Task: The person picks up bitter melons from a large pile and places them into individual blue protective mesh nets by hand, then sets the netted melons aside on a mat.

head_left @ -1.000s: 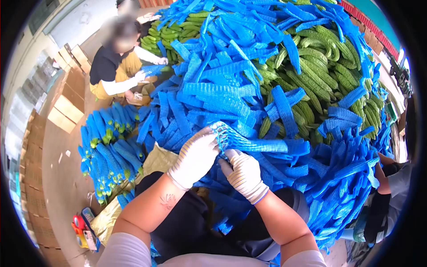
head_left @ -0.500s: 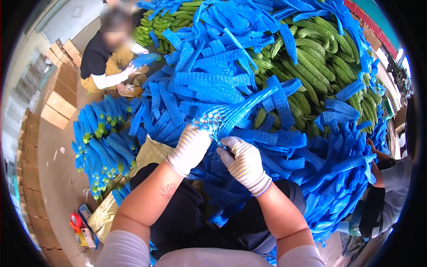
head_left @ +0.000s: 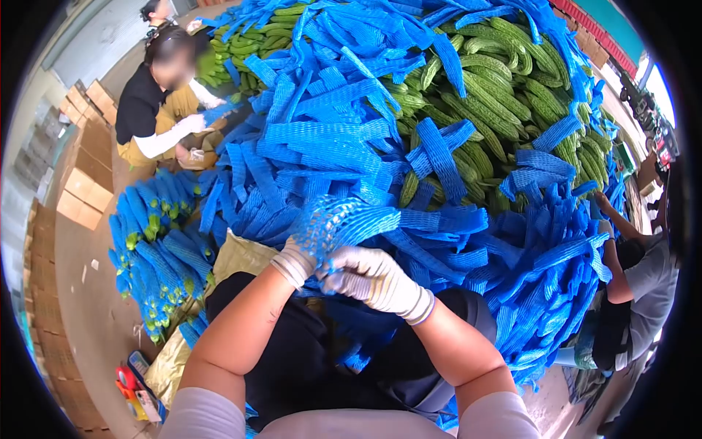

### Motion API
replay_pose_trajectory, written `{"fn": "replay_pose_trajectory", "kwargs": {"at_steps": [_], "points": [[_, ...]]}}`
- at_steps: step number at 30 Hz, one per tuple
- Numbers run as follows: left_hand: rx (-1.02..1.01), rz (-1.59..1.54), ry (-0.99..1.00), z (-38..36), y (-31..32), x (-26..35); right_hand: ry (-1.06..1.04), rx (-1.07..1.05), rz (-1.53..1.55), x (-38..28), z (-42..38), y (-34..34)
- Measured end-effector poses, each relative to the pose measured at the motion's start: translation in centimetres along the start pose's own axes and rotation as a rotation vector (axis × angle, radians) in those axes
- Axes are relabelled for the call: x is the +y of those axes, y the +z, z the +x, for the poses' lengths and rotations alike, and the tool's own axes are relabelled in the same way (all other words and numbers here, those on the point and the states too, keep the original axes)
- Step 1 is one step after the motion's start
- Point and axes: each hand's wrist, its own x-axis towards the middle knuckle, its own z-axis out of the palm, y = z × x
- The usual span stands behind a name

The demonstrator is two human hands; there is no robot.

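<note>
A blue foam net sleeve (head_left: 344, 221) is stretched over the fingers of my left hand (head_left: 298, 256), which wears a striped white glove; the mesh hides most of those fingers. My right hand (head_left: 373, 279), gloved alike, pinches the sleeve's near edge close beside the left one. Behind both hands lies a big heap of loose blue net sleeves (head_left: 322, 143). Green bitter gourds (head_left: 486, 95) are piled beyond it at the upper right.
Gourds in blue sleeves (head_left: 172, 256) are stacked at the left. A person in a black top (head_left: 142, 102) crouches at the upper left; another person (head_left: 647, 285) sits at the right. Cardboard boxes (head_left: 88, 183) and a red tape dispenser (head_left: 126, 377) are on the left floor.
The sleeve has come down over my left hand, its tail now pointing right rather than up. Both hands have moved left and slightly lower. The view has shifted a little.
</note>
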Motion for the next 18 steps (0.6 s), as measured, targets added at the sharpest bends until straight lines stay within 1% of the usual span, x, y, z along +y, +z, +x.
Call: {"fn": "replay_pose_trajectory", "kwargs": {"at_steps": [1, 2, 4, 5, 7, 8, 10, 12, 14, 15, 16, 18], "points": [[0.016, 0.055, 0.007, 0.4, 0.0, -0.6, 0.034, -0.052, -0.012, 0.3, 0.1, 0.4], [0.036, 0.112, 0.017, 0.5, 0.0, -1.0, 0.107, -0.109, 0.053, 0.7, 0.1, 0.6], [0.077, 0.225, 0.043, 0.1, -0.3, -2.3, 0.132, -0.127, -0.119, 0.4, 0.5, 0.9], [0.098, 0.279, 0.059, -0.5, -0.1, -2.3, 0.129, -0.117, -0.12, 0.3, 0.6, 0.9], [0.139, 0.387, 0.091, -0.8, 0.2, -2.7, 0.107, -0.12, 0.088, 0.3, 0.8, 1.1], [0.16, 0.441, 0.102, -0.6, 0.6, -2.4, 0.107, -0.114, 0.088, 0.1, 1.0, 1.1], [0.2, 0.541, 0.119, -1.3, 1.3, -1.8, 0.116, -0.245, 0.137, 0.0, 1.1, 1.1], [0.241, 0.634, 0.14, -1.8, 2.0, -1.9, 0.11, -0.223, 0.111, 0.5, 0.8, 1.5], [0.294, 0.737, 0.156, -2.7, 2.3, -2.6, 0.038, -0.262, 0.052, 0.3, 0.8, 1.5], [0.32, 0.791, 0.161, -2.4, 2.6, -3.2, 0.053, -0.266, -0.006, -0.2, 0.7, 1.5], [0.347, 0.844, 0.166, -1.6, 3.3, -2.3, 0.059, -0.269, 0.004, 0.1, 0.7, 1.4], [0.395, 0.938, 0.179, -3.9, 4.1, -3.2, 0.165, -0.297, -0.141, 0.3, 0.7, 1.5]]}}
